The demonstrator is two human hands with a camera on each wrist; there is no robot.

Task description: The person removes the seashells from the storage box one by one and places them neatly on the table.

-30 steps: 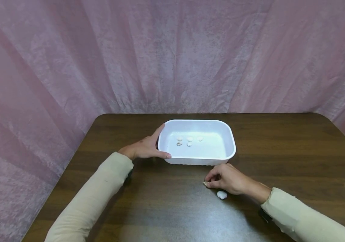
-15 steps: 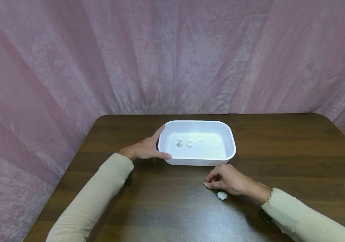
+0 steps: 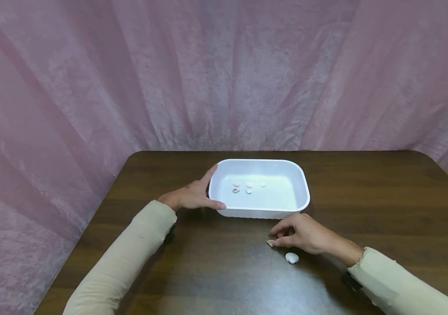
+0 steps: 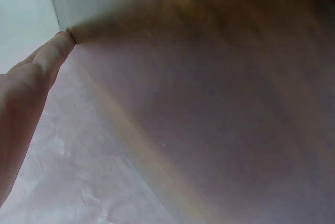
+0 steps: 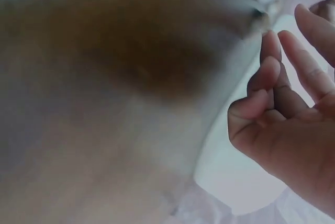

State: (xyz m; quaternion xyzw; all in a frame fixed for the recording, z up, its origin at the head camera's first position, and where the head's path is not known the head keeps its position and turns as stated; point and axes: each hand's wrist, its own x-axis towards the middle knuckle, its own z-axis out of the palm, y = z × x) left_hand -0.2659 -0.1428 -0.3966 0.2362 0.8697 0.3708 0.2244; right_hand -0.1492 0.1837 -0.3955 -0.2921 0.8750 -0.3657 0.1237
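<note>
Left hand [image 3: 194, 196] grips the white tub [image 3: 263, 213] by one end; right hand [image 3: 306, 234] reaches a small shell [image 3: 270, 243] on the worktop [image 3: 216, 267].
Whether the right thumb and forefinger truly pinch that shell, I cannot tell; a light hold on its edges would likely suit so small a piece, with the fingers clear of the larger white shell [image 3: 292, 258] just beside the hand. Left thumb on the near rim looks a sound way to brace the tub; steady pressure, no tugging, should leave the five shells [image 3: 249, 185] inside in their two rows.
</note>
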